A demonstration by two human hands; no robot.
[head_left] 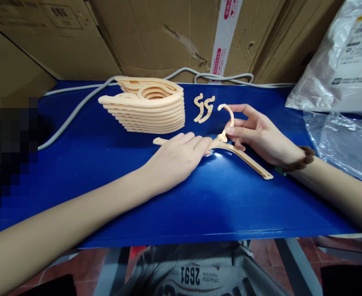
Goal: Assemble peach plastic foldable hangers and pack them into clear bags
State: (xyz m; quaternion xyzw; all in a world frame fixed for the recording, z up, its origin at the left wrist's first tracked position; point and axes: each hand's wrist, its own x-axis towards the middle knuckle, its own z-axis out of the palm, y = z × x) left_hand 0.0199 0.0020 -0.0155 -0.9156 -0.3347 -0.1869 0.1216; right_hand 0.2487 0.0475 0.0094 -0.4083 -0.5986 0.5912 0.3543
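Note:
A cream plastic folding hanger [245, 157] lies on the blue tabletop with its two arms spread and its hook turned up. My left hand [181, 158] is closed over its left arm near the centre, covering most of that arm except the tip. With thumb and fingers, my right hand [255, 127] pinches the curved hook just above the pivot. Behind my left hand stands a neat stack of folded cream hangers [150, 109]. Two small flat cream hook pieces [204, 109] rest side by side between the stack and the hook.
Cardboard boxes [156, 37] form a wall behind the blue table [199, 209]. A grey cable [76, 111] runs along the back and left. At the right, a labelled plastic bag [338, 61] and a clear plastic sheet [344, 139] lie on the table.

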